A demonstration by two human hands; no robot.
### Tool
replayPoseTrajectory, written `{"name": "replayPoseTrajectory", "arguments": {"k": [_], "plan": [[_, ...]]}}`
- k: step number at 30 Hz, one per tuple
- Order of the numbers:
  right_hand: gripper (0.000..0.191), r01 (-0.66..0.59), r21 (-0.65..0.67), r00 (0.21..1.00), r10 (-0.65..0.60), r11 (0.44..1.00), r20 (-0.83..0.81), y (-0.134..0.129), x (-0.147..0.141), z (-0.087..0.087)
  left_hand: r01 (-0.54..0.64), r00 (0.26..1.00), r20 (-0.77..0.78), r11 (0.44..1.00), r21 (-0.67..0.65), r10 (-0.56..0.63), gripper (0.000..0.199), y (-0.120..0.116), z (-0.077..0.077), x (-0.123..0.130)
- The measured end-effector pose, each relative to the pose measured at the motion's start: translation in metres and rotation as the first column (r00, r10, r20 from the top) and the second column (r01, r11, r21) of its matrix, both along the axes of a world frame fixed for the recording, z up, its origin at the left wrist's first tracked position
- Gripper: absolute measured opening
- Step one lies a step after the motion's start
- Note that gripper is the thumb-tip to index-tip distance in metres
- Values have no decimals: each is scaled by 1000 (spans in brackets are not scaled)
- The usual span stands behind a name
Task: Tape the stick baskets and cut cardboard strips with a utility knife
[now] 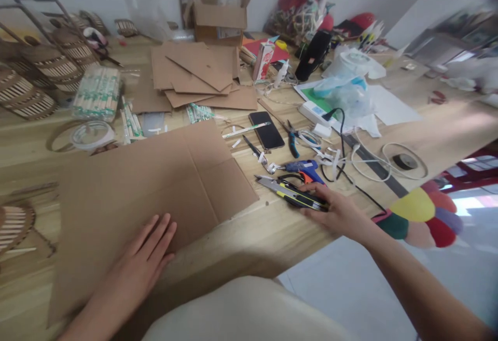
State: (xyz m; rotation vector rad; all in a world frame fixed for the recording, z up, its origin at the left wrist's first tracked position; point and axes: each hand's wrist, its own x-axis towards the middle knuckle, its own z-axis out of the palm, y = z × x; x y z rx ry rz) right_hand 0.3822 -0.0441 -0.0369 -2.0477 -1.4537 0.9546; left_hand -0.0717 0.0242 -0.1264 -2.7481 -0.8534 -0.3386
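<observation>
A large sheet of brown cardboard (155, 185) lies flat at the table's front edge, with a crease near its right side. My left hand (143, 258) rests on it, fingers stretched out, palm down. To the right, my right hand (330, 209) has its thumb and fingers around the back end of a yellow and black utility knife (288, 192). The knife lies at the table's front edge, blade end pointing left toward the cardboard. Just behind it are a blue glue gun (303, 166) and a black scissor-like handle, partly hidden.
A phone (266, 130), pliers (293, 141), tweezers and white cables lie behind the knife. Cardboard pieces (194, 71) are stacked at the back. Tape rolls (92, 135) and bagged sticks (97, 92) stand at the left. A black cord (360, 189) hangs toward a flower-shaped cushion (414, 209).
</observation>
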Motion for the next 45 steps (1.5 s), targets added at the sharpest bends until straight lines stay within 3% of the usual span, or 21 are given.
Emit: {"name": "replayPoseTrajectory", "arguments": {"k": [5, 10, 13, 15, 19, 22, 27, 32, 39, 45], "plan": [[35, -262, 124, 958, 242, 957, 154, -10, -1, -9, 67, 998, 7, 998, 4, -67, 64, -4, 14, -2], [38, -435, 222, 886, 369, 873, 281, -14, 7, -23, 55, 998, 26, 997, -55, -54, 59, 2, 31, -2], [40, -490, 233, 845, 392, 840, 363, -12, 10, -27, 62, 998, -17, 995, -82, -64, 54, 19, 41, 24], [41, -510, 216, 819, 393, 833, 418, -10, 10, -28, 197, 980, 3, 977, -74, -198, 53, 33, 45, 54], [42, -529, 169, 773, 391, 832, 499, -10, 7, -28, 415, 908, 9, 894, -169, -420, 71, 57, 39, 116], [41, -550, 148, 741, 399, 822, 541, -13, 2, -28, 451, 874, -37, 838, -308, -484, 73, 66, 27, 141], [42, -604, 113, 662, 418, 789, 622, -17, -8, -32, 433, 873, -39, 810, -394, -486, 66, 68, 19, 144], [43, -635, 112, 545, 341, 765, 766, -18, -15, -42, 417, 880, -43, 813, -406, -473, 61, 67, 19, 142], [43, -550, 123, 607, 294, 826, 738, -22, -24, -40, 363, 900, -74, 831, -421, -430, 60, 69, 27, 150], [43, -505, 186, 691, 265, 843, 673, -35, -44, -49, 391, 883, -75, 814, -429, -464, 60, 71, 25, 141]]}}
